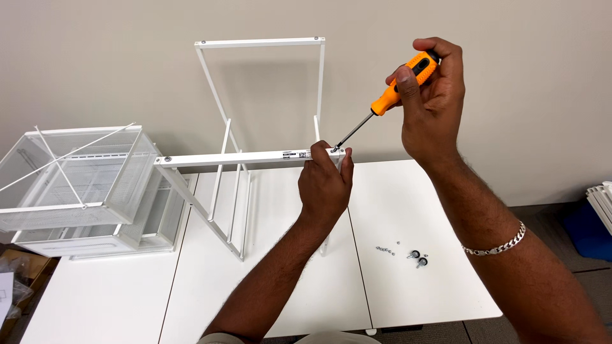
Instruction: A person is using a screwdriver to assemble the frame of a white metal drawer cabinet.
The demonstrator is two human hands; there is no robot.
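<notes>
Bare forearms, silver chain bracelet (494, 245)

**What sits around my work area**

I see a white table (421, 210) made of panels set side by side, with thin seams between them. On its left end I see stacked white mesh baskets (76, 185), the top one tilted, with thin white rods (60, 167) crossing over it. On the right panel I see a few small screws (384, 249) lying in a loose row, and just beside them two dark feet (417, 258). Behind everything I see a plain beige wall (95, 64). At the far right I see a blue object (586, 229) on the grey floor (554, 213)
</notes>
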